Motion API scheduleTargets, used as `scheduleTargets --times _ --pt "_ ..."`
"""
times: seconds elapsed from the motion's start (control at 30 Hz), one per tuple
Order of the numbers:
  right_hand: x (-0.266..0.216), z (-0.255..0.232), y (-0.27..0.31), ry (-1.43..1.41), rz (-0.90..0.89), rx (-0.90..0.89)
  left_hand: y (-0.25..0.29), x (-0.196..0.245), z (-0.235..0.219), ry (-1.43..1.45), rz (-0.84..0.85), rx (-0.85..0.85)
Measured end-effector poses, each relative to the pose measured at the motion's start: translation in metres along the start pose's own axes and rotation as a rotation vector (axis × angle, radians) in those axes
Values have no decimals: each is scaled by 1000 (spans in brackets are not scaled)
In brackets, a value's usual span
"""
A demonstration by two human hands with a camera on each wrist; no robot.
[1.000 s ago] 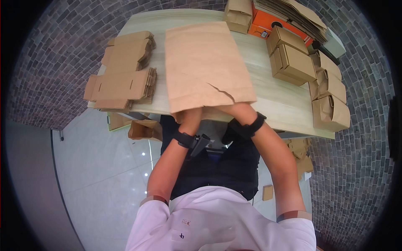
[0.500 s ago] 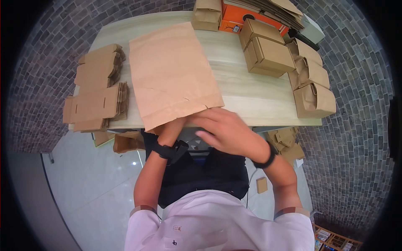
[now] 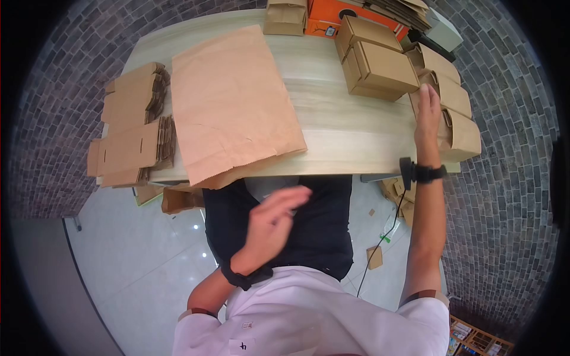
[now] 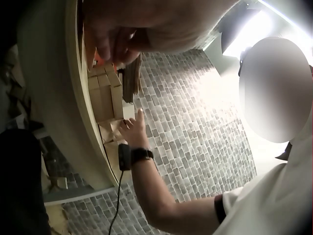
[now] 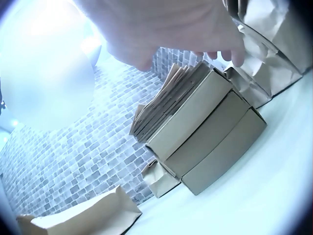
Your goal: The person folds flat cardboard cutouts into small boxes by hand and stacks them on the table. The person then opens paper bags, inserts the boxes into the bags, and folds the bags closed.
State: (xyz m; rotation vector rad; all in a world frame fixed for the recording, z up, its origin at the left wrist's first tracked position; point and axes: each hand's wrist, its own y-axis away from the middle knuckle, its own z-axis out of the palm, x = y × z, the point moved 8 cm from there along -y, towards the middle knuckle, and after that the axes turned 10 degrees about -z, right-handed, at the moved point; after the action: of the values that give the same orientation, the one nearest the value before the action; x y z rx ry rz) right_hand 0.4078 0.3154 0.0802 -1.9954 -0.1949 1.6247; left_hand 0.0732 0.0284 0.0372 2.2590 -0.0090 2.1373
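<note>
A large brown paper bag (image 3: 234,107) lies on the table with its serrated mouth toward the person, slightly over the front edge. My left hand (image 3: 268,231) is off the bag, above the lap, with fingers extended and nothing held. On the right, my right hand (image 3: 427,115) reaches over the table with fingers fairly straight. It is nearest to a row of smaller brown paper bags (image 3: 463,133) with folded tops, and close to the corner of the stacked cardboard boxes (image 3: 389,65). In the right wrist view the fingertips overlap the small bags (image 5: 249,83).
Flattened cardboard boxes (image 3: 127,145) are stacked at the table's left. At the back right stand an orange box (image 3: 323,28), another paper bag (image 3: 285,18) and a pile of flat cardboard (image 3: 398,9). A cable (image 3: 380,240) hangs from the right wrist. Cardboard pieces lie on the floor.
Both hands have come out from the large bag's mouth. The right hand has moved right and forward to the small bags; the left has drawn back over the lap. The bag's mouth has settled lower.
</note>
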Motion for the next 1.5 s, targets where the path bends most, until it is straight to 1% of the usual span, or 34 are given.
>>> scheduleTargets --times 0.03,0.07,0.1,0.13,0.17,0.2,0.23,0.3,0.33,0.4,0.43,0.5,0.6,0.67,0.73,0.77,0.8,0.83,0.93,1.0,1.03,1.07,1.13,1.2,1.23,1.27,1.33,1.37,1.4,1.43,1.47,1.5 --pt "4 5 -4 -29 88 -30 -1 10 19 -4 35 -95" --pt "6 6 -13 -34 91 -34 -3 17 39 -8 71 -191" --pt "17 11 -19 -48 225 -74 -9 18 55 -26 58 -315" --pt "30 14 -23 -62 356 -113 -18 20 66 -31 58 -314" --pt "32 16 -27 -66 357 -112 -31 20 75 98 26 -281" --pt "38 21 -29 -116 402 -119 -44 18 84 228 -5 -247" --pt "41 26 -28 -165 446 -128 -60 19 95 225 -4 -246" --pt "39 33 -26 -184 460 -158 -101 11 100 441 -81 -94" --pt "39 36 -24 -198 475 -190 -120 11 106 438 -81 -96" --pt "42 36 -23 -223 492 -198 -159 6 100 374 -73 104" --pt "45 38 -21 -247 508 -212 -177 3 103 369 -72 105" --pt "51 41 -20 -278 522 -222 -209 -10 104 305 -136 172" --pt "53 43 -21 -293 491 -232 -253 -29 106 352 -169 202" --pt "49 45 -18 -311 479 -275 -266 -21 105 348 -160 213" --pt "53 43 -20 -314 493 -268 -276 -18 103 344 -153 221" --pt "55 42 -18 -297 505 -277 -282 -14 109 380 -104 96" --pt "55 42 -17 -279 517 -288 -284 -10 117 416 -56 -27" --pt "58 40 -16 -279 517 -287 -282 -10 118 416 -56 -28" --pt "58 34 -5 -213 515 -330 -261 -16 124 440 -49 22" --pt "44 25 15 -196 480 -319 -232 -17 127 321 28 92" --pt "40 20 26 -191 480 -329 -213 -16 129 207 37 106" --pt "37 10 36 -172 493 -316 -195 -17 128 215 36 114" --pt "31 -9 58 -140 513 -309 -159 -17 130 -2 6 119" --pt "17 -10 78 -217 500 -434 -136 -11 121 -34 6 137" --pt "9 -12 83 -212 501 -439 -130 -8 118 -76 12 151" --pt "0 -13 87 -198 490 -466 -130 -5 116 -71 12 155" --pt "-7 -10 87 -179 472 -500 -133 11 106 -178 139 279" --pt "-9 -7 85 -212 428 -501 -139 13 103 -173 145 285" --pt "-12 -4 82 -246 383 -500 -144 19 100 -232 194 318" --pt "-13 -2 80 -245 374 -504 -150 23 98 -292 242 350" --pt "-11 0 80 -253 409 -516 -156 22 94 -290 248 354" --pt "-9 3 81 -260 447 -527 -165 17 94 -243 220 293"
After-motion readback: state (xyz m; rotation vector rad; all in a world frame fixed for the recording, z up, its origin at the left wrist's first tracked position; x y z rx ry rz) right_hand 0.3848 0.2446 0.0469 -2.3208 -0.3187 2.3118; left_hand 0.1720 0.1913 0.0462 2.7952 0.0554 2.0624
